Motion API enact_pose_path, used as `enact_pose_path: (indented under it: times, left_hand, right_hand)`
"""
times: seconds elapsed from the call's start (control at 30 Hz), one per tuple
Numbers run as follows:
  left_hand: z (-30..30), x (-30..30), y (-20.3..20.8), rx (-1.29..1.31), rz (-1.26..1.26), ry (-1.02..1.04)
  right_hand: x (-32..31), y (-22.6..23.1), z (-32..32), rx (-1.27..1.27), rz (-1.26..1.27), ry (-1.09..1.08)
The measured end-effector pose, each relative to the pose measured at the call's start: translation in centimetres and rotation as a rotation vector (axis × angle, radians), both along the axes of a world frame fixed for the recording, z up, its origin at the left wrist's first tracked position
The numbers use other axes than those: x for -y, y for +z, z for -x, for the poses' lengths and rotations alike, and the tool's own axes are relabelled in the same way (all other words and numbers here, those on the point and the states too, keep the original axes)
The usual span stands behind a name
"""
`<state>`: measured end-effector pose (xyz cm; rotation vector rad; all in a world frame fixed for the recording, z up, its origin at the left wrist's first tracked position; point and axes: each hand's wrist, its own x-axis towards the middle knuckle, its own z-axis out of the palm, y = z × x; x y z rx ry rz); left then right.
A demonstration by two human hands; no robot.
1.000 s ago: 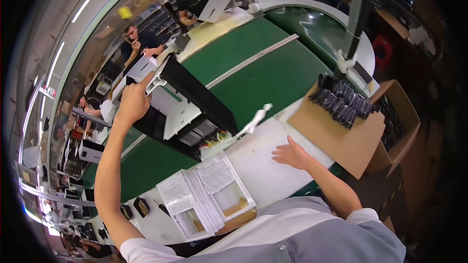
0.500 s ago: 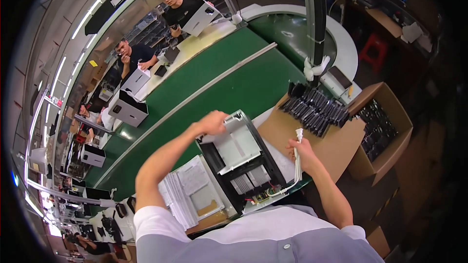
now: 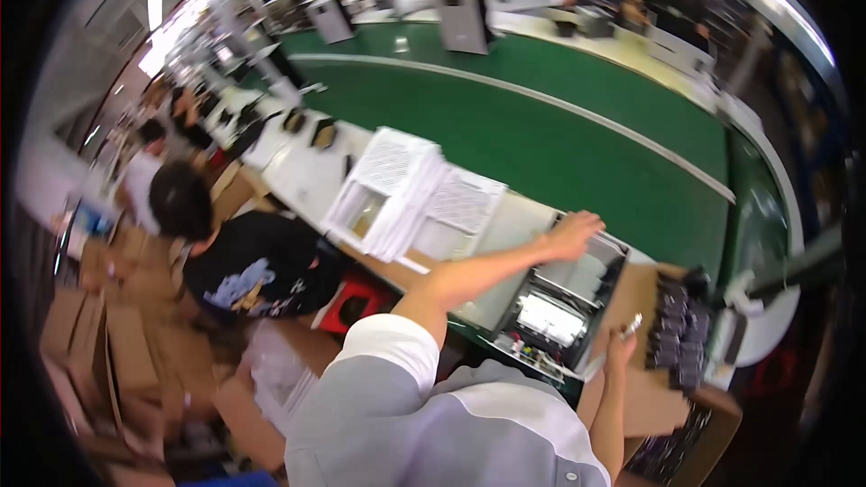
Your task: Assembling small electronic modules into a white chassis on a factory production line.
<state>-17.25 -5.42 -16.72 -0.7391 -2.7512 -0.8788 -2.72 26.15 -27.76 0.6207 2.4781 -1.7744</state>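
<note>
Head view showed the left hand [image 3: 574,235] over the case [image 3: 564,299], grip unclear; hard tugging might hurt the plug [image 3: 633,325] the right hand [image 3: 619,348] clutched.

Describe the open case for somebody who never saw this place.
Start from the green belt. On its near side, right of the white panels, lies the case, the left hand at its far end. Unlike them, it shows small coloured parts inside.
</note>
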Motion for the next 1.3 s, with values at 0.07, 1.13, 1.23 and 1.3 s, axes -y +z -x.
enact_pose_path:
  times: [0.07, 1.13, 1.23, 1.3]
  left_hand:
    - [-4.3, 4.3, 1.7, -0.095, -0.035, 0.127]
    - [-25.6, 31.3, -0.5, 0.008, 0.212, 1.448]
    - [-26.4, 32.1, -0.7, -0.052, 0.153, 1.425]
    - [-26.7, 32.5, -1.0, -0.175, 0.114, 1.427]
  right_hand:
    - [0.4, -3.3, 0.0, -0.056, 0.067, 0.044]
    - [-4.9, -8.5, -3.3, 0.156, 0.172, -0.017]
    - [-5.6, -5.6, -3.9, 0.083, 0.238, 0.111]
    - [-7.0, -5.9, -4.1, 0.055, 0.367, 0.279]
